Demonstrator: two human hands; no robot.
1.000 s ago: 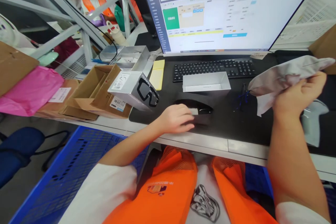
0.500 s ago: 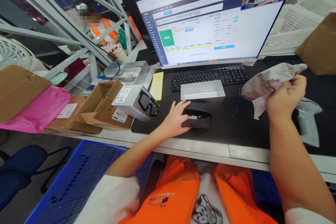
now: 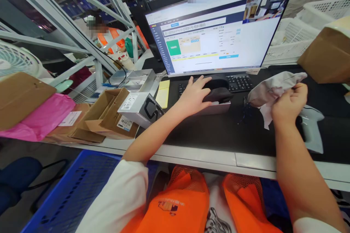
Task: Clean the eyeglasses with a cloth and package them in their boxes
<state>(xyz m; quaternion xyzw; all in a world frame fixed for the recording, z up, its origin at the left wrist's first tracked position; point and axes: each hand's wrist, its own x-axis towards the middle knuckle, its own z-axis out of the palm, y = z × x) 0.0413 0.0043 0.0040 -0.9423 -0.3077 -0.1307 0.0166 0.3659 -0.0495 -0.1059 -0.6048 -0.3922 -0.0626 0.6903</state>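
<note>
My left hand [image 3: 194, 94] grips a black case-like object [image 3: 217, 90] and holds it just above an open silver box tray [image 3: 218, 108] that stands in front of the keyboard [image 3: 239, 82]. My right hand [image 3: 289, 103] is closed on a crumpled grey cloth pouch [image 3: 270, 88], held over the black desk mat [image 3: 226, 131] to the right. A silver box printed with black goggles [image 3: 142, 107] lies on its side left of my left forearm.
A large monitor [image 3: 218, 29] stands behind the keyboard. Open cardboard boxes [image 3: 105, 114], a pink bag [image 3: 41, 116] and a yellow notepad [image 3: 163, 93] lie at the left. A grey scanner [image 3: 310, 127] is at right, a blue crate [image 3: 73, 193] below the desk. A person in an orange vest sits beyond the shelving.
My left hand has lifted the black object off the mat and carried it forward over the silver tray. My right hand with the cloth shifted slightly left.
</note>
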